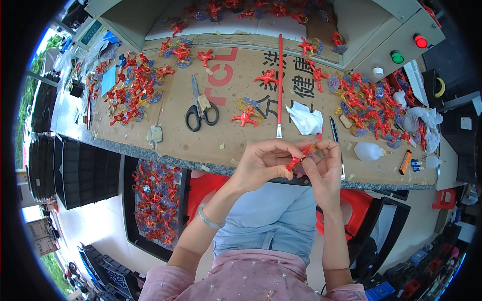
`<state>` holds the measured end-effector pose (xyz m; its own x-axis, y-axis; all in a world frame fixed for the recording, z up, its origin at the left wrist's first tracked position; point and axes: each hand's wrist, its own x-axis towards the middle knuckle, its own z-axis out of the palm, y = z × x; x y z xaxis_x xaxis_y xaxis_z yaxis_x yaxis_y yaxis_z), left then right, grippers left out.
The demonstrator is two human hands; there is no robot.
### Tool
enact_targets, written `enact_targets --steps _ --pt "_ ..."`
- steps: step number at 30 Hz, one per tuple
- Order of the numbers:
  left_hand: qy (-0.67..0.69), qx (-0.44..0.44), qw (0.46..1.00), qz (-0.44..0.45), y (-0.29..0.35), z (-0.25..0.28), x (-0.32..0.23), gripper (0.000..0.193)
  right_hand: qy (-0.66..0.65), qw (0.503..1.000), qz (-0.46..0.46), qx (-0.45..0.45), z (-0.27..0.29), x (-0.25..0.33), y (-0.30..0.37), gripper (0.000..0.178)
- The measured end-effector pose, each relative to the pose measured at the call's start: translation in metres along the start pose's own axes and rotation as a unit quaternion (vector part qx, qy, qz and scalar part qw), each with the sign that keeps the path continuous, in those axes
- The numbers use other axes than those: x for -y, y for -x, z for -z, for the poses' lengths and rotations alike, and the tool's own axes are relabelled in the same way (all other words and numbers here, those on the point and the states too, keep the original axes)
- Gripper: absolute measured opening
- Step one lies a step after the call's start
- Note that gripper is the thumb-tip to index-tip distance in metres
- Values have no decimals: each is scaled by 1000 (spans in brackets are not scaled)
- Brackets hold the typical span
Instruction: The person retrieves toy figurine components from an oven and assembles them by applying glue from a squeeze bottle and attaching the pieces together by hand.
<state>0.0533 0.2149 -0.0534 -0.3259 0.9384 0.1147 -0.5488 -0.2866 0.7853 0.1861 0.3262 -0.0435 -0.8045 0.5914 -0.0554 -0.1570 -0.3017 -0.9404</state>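
Red plastic fills this bench, and the nearest bit of it is the small red figure (297,160) pinched between both hands just above the lap, at the near edge of the table. The left hand (263,163) curls round it from the left, thumb and fingertips closed on one end; the right hand (324,163) closes on the other end, fingers bent tight, with a scrap of pale bluish clear plastic showing under the piece. It looks light and stiff, with thin limbs that would likely snap or bend if twisted hard, so the thicker middle seems the safer place to grip. A silver bangle (208,219) sits on the left forearm.

Below and to the left, a black tray (131,200) holds a heap of the same red pieces. On the brown cardboard sheet (226,140) covering the table lie a single red figure on a clear ring (246,116), black-handled scissors (200,108), a long red-handled brush (280,80), a crumpled white cloth (306,120) and a small white squeeze bottle (367,150). Farther out, a left pile of red figures (128,93) and a right pile of red figures (364,103) flank the work. At the far right, a grey box carries a red button (420,41) and a green button (397,57).
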Motion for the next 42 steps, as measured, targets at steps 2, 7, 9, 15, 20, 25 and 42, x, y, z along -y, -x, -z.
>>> enact_targets --steps 2,7,9,15,20,25,42 --pt "0 -2 1000 6 0 1 1 33 15 1000 10 -23 -1 -2 0 41" --pt "-19 -30 999 -17 0 -4 3 30 56 995 28 -71 -6 5 5 40" --pt "-28 -27 997 -62 0 -2 7 30 101 990 42 -91 -5 10 8 40" --pt "-14 -30 998 -46 2 1 2 34 -143 977 130 -90 -37 84 53 41" --pt "-34 -42 996 -65 0 0 4 34 -474 832 38 286 -41 120 71 51" --pt "-50 -41 995 -76 3 2 7 34 -565 758 -70 318 -42 125 79 50" --pt "-52 -44 996 -61 0 -1 8 36 -565 727 -48 388 -28 99 57 66"
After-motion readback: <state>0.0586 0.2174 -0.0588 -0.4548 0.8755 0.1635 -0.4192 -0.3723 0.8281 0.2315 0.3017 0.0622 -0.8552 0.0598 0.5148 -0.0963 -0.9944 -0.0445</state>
